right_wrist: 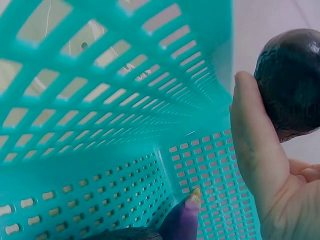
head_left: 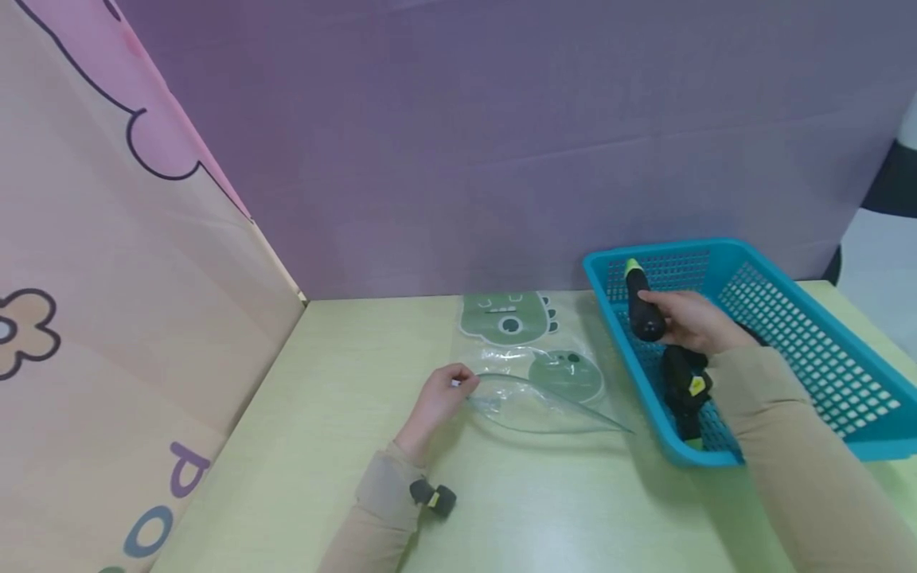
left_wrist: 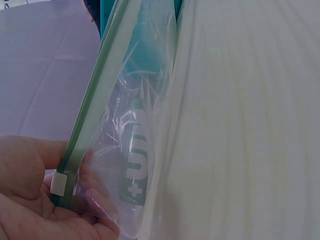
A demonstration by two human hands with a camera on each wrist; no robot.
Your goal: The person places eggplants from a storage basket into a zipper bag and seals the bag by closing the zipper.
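Observation:
A clear zip bag (head_left: pixel 573 374) with green cartoon prints lies on the table, its green-edged mouth spread apart. My left hand (head_left: pixel 442 398) pinches one end of that mouth; in the left wrist view the white slider (left_wrist: pixel 58 184) sits between thumb and fingers. Over the blue basket (head_left: pixel 630 374), my right hand (head_left: pixel 691 320) grips a dark eggplant (head_left: pixel 645 306), green stem end pointing away. The right wrist view shows the eggplant's rounded dark end (right_wrist: pixel 292 85) above the thumb. Inside the basket lies another eggplant (right_wrist: pixel 181 220), purple near its stem, partly cut off by the frame.
The basket's perforated wall (right_wrist: pixel 90 95) rises between the bag and the basket's inside. A purple backdrop (head_left: pixel 466 159) stands behind the table (head_left: pixel 344 382), and a printed cloth panel (head_left: pixel 143 302) borders it on the left. Black wrist devices (head_left: pixel 433 497) are strapped on.

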